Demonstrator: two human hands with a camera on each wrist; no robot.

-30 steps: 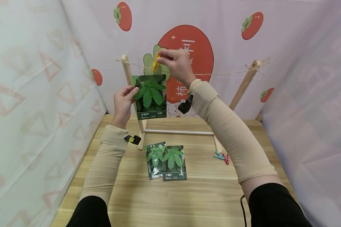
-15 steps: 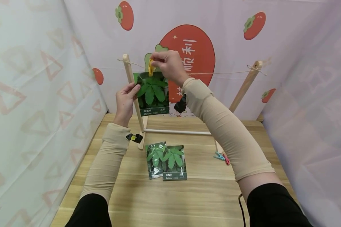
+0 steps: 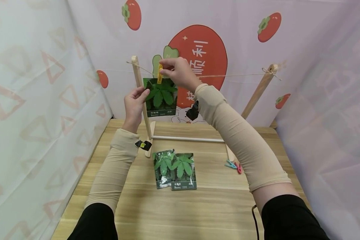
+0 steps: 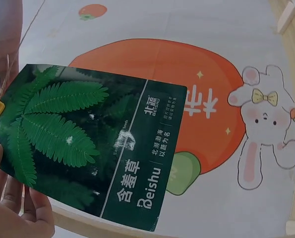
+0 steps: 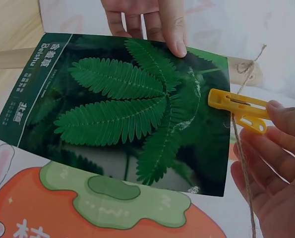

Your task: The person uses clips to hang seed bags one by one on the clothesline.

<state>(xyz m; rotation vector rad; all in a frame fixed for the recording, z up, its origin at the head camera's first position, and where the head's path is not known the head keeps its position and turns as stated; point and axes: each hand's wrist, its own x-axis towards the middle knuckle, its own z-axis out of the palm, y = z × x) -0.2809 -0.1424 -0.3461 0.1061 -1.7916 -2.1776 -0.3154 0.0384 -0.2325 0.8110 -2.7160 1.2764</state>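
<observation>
Plainly, left hand (image 3: 133, 105) pinching packet (image 3: 160, 99) (contents hidden), right hand (image 3: 181, 73) pinching yellow clothespin (image 5: 239, 103).

The glossy packet (image 5: 112, 104) has a smooth plastic clothespin (image 5: 221, 100) and rough twine (image 5: 243, 168) at its top edge, a wood-grained tabletop (image 3: 216, 210) below it.

It looks like a small staged recording booth: a cloth backdrop (image 3: 243, 50) printed with cartoon fruit (image 3: 216, 60), pale sheets (image 3: 33, 130) walling both sides, a wood-grain table (image 3: 168, 213) between them, and small black wrist cameras (image 3: 143, 145) above it.
</observation>
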